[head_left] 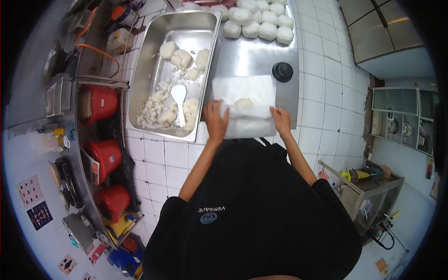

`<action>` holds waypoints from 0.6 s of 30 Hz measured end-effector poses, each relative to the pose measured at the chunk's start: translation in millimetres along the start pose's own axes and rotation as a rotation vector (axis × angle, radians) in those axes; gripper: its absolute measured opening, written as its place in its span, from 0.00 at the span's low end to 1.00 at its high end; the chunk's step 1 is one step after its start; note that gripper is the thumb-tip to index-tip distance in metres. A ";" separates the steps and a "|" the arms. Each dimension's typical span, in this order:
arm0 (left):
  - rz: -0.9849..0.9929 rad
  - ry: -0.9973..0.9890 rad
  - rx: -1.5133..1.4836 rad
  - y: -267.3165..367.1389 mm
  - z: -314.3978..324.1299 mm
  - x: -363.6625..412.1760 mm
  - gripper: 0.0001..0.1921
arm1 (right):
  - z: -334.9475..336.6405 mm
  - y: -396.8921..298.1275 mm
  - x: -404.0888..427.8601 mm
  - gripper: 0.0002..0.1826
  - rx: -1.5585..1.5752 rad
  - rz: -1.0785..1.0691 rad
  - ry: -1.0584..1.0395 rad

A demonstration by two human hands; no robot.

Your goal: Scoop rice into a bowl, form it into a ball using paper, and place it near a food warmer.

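White wrapping paper [245, 85] lies stacked on the steel table, its near edge folded up over a pale portion of rice [244, 103]. On the left of the fold, my left hand [216, 119] touches the paper with its fingers spread. My right hand [280, 118] pinches the right end of the folded edge between thumb and fingers. Left of the paper stands a deep steel pan [133, 87] holding loose rice [154, 111], a white rice paddle [179, 94] and several rice lumps [181, 59].
Many white wrapped balls [267, 30] are piled at the table's far end. A round black object [282, 71] sits at the table's right side [292, 91]. Red buckets [101, 103] stand on a shelf at left. A steel stand [379, 185] is at right, beyond the tiled floor.
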State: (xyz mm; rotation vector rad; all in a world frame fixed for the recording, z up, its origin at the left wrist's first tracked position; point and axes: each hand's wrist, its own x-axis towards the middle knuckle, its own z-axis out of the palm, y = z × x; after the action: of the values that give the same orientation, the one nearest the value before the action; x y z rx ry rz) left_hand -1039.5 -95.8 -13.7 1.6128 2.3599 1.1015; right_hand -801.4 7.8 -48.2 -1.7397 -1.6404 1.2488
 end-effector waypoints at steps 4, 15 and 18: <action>0.412 -0.181 0.055 15.3 9.2 -8.7 0.13 | 5.9 -9.8 -5.0 0.22 -0.008 -0.068 0.049; 0.386 -0.222 0.032 19.0 9.2 -13.1 0.13 | 30.6 -38.4 3.3 0.21 0.498 -0.019 0.250; 0.416 -0.208 0.036 18.1 7.2 -10.1 0.13 | 40.2 -55.9 11.9 0.41 0.074 -0.171 0.369</action>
State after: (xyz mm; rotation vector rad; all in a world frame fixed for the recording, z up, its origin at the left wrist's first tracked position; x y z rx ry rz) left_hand -1017.7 -97.1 -11.5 2.1783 1.9765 0.8908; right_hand -866.7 19.8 -26.3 -1.6302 -1.4696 0.8395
